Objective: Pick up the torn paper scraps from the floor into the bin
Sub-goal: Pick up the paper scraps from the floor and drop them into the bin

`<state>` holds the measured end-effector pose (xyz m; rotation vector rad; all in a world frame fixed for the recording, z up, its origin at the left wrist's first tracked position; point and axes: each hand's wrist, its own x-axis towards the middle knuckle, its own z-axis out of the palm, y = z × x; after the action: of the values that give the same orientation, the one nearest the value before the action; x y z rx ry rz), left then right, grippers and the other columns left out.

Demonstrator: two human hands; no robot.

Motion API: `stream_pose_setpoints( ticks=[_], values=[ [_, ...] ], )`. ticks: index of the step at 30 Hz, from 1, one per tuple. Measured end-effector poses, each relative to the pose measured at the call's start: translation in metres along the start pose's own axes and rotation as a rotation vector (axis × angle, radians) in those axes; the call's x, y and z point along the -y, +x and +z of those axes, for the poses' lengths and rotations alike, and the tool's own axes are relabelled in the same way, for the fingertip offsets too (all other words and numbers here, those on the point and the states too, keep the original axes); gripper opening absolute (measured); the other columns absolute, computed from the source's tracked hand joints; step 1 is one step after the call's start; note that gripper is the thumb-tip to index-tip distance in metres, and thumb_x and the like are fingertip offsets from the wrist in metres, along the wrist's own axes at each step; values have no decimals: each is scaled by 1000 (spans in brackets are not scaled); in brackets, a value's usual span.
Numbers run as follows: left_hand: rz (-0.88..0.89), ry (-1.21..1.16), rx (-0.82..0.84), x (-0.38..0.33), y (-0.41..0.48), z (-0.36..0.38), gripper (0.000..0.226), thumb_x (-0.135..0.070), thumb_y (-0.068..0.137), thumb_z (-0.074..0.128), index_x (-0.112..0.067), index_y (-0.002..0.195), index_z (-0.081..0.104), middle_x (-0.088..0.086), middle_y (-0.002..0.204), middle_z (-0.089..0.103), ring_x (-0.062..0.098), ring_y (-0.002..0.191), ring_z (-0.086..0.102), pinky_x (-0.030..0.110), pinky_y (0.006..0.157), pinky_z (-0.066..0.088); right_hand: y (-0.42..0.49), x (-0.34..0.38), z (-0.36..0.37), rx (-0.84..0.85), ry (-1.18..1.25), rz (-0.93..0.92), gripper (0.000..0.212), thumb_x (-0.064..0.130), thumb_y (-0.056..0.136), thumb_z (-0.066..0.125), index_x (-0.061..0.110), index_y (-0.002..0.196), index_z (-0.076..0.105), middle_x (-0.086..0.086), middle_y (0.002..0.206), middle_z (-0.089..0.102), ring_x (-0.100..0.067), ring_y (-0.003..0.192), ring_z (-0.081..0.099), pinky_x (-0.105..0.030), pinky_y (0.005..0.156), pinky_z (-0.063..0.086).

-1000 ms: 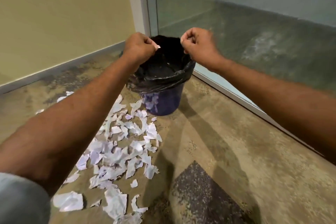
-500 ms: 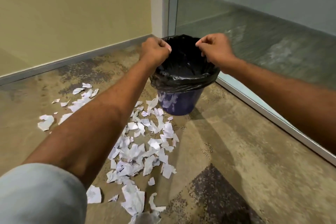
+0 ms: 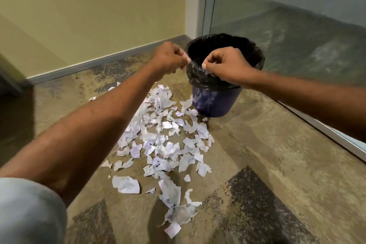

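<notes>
A dark blue bin (image 3: 214, 103) lined with a black plastic bag (image 3: 202, 77) stands on the floor in the corner. My left hand (image 3: 170, 57) pinches the bag's edge at the near left of the rim. My right hand (image 3: 227, 65) pinches the same edge a little to the right, over the near rim. Several torn white paper scraps (image 3: 166, 140) lie scattered on the floor in front of the bin, trailing toward me. No scrap shows in either hand.
A yellow wall with a grey skirting (image 3: 89, 63) runs behind on the left. A glass partition with a metal frame (image 3: 324, 130) runs along the right, close behind the bin. Patterned brown carpet (image 3: 267, 154) lies bare to the right of the scraps.
Both hands have come closer together on the near edge of the bag. The view has shifted, so the bin sits further right and the scraps more central.
</notes>
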<state>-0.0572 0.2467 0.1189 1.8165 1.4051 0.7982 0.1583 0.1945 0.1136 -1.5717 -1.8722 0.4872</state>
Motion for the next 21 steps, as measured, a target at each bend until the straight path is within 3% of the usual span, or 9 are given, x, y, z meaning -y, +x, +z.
stream_pose_setpoints(
  ticks=[3,7,10,12,15,18,21],
  values=[
    [-56,108,82,20,-27,-8,7,-12,95,76,-7,98,72,8,81,73,8,54,59,19,43,46,-24,16,23,161,-50,-101,5,23,96,78,21,93,81,6,81,78,-9,76,74,-26,65,60],
    [-148,173,146,54,-65,-7,7,-11,95,77,-7,98,71,9,82,74,17,61,66,24,48,54,-50,10,58,367,-78,-180,5,22,96,78,20,92,81,12,70,73,1,60,64,-15,58,50],
    [-228,207,193,81,-97,4,4,-6,95,73,-7,99,72,15,88,77,21,67,72,26,50,58,-69,-2,84,470,-97,-206,7,20,93,80,16,87,80,13,62,67,1,56,57,-18,55,44],
    [-241,257,275,98,-121,17,14,1,95,64,-10,102,71,16,96,75,22,74,73,28,53,60,-84,-12,100,569,-125,-243,9,17,92,79,17,83,78,13,64,67,-2,58,56,-22,58,43],
    [-215,367,451,122,-158,41,27,2,90,67,-18,108,69,9,110,70,19,86,68,35,68,63,-106,-28,121,729,-178,-296,15,17,91,78,22,78,74,10,67,67,-6,60,58,-30,60,45],
    [-195,521,595,138,-192,66,39,-8,89,75,-27,122,66,3,128,63,20,114,62,41,93,59,-125,-42,137,878,-227,-332,8,15,90,77,20,83,76,9,77,74,-9,68,66,-35,67,54],
    [-182,588,658,144,-227,91,55,-10,85,73,-23,136,57,7,141,51,26,125,55,41,95,56,-143,-50,150,947,-252,-364,14,18,91,78,27,83,70,10,80,72,-5,69,62,-31,65,51]
  ],
)
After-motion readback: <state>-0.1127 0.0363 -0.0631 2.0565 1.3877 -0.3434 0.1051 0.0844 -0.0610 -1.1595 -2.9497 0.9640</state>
